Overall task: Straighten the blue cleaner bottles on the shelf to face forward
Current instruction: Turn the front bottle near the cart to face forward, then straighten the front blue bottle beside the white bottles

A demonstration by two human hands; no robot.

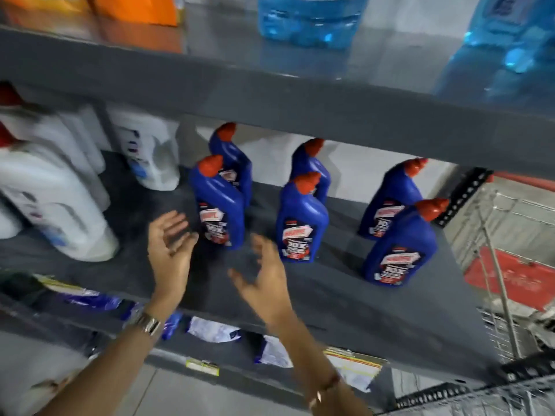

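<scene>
Both forearms reach in from six o'clock; the left hand and right hand are spread wide and hold nothing, poised over the grey shelf. At twelve o'clock of the left hand, just beside its fingertips, stands the nearest blue plastic cleaner bottle with a red cap; five more sit toward two o'clock, labels mostly forward. A careless sweep could topple these tall, narrow bottles into each other.
</scene>
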